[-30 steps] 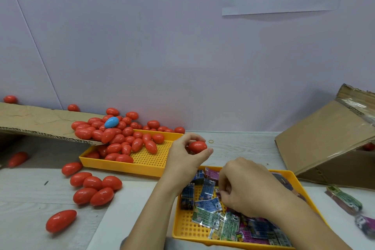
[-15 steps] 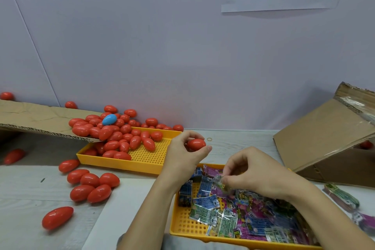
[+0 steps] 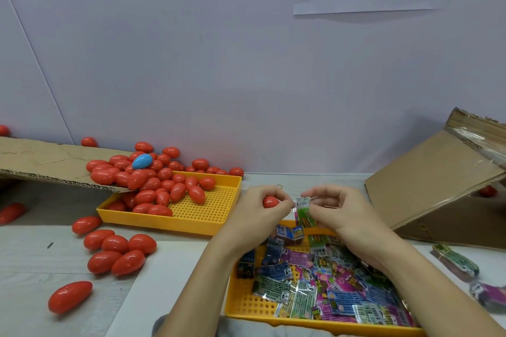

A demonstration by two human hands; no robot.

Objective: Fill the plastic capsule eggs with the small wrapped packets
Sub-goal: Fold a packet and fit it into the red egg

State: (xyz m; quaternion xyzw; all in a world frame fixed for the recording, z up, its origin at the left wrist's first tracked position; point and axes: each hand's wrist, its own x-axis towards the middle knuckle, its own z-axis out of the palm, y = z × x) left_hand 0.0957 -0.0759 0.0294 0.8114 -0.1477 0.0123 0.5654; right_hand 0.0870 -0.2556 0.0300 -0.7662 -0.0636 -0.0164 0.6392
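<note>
Left hand (image 3: 256, 216) grips 1 red egg (image 3: 270, 202), fingers curled round it; only part of the shell shows between thumb and fingers. Whether the egg is open or closed cannot be told.

Right hand (image 3: 339, 213) pinches 1 green packet (image 3: 304, 212) between thumb and fingertips. The packet hangs roughly upright, long axis near vertical, barcode end up.

Key relation: the packet lies just right of the egg, at about the same height. Both are raised over the far edge of the near tray (image 3: 246, 306). The left fingertips appear to touch the packet's upper edge, though contact is not certain. Both hands are equally close to the meeting point.

Judgement: the step in hand is bringing packet to egg. Insertion likely requires the egg to be opened and the packet folded or turned to suit the shell's opening.

Stock: the near tray holds many loose packets. The far tray (image 3: 210, 213), to the left, holds a heap of red eggs with 1 blue egg (image 3: 142, 161) on top. More red eggs lie on the worktop (image 3: 27, 268) at left. A cardboard flap (image 3: 41, 161) overhangs the far tray. A tilted box (image 3: 438, 186) stands at right.
</note>
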